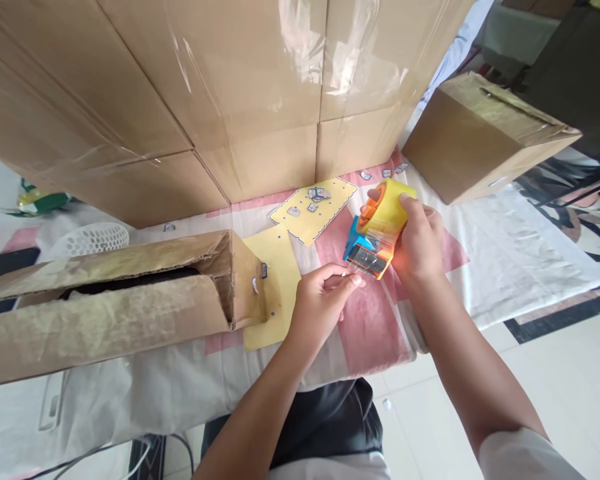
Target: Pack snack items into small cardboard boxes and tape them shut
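Note:
My right hand grips a yellow, orange and blue tape dispenser loaded with clear tape, held above a pink and white cloth. My left hand pinches the free end of the clear tape at the dispenser's lower edge, fingers closed on it. Just left of my left hand lies a long open cardboard box on its side, its open end facing my hands, with a yellow sheet under its corner.
Large taped cardboard boxes stand along the back. A smaller closed box sits at the right. A second yellow sheet with small stickers lies behind the dispenser. A white perforated basket and a dark phone lie at left.

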Demonstrator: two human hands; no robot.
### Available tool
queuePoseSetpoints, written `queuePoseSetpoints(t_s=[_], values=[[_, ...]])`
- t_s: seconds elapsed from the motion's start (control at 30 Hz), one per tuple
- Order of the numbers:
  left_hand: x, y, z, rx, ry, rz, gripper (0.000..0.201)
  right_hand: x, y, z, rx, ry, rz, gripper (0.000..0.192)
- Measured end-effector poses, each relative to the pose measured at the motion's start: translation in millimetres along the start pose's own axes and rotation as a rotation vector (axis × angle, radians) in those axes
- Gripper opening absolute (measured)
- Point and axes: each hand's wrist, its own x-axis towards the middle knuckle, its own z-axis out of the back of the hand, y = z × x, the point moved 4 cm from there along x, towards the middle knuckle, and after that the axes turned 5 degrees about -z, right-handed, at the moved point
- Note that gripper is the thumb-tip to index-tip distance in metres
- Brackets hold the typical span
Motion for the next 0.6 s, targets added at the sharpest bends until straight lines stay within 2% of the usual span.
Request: queuePoseSetpoints(t_s=[0.2, 0.37, 0.5, 0.6], values=[[-1.4, -0.4, -0.1, 0.049, 0.015, -0.03, 0.021, 1.4, -13.9, 0.7, -0.03, 0.073, -0.092, 0.047], [-1.7, -2.4, -3.3, 0.055, 0.046, -0.11, 0.017, 2.2, -20.7, 5.6, -0.026, 0.055, -0.107, 0.043], [-1.4, -0.8, -5.1, 0.047, 0.069, -0.135, 0.017, 2.3, -18.3, 5.6, 0.02, 0.064, -0.179, 0.04], [0.5, 1.6, 1.5, 0.196, -0.005, -0.16, 0.015, 4.7, -12.6, 5.3, 0.034, 0.08, -0.273, 0.039]])
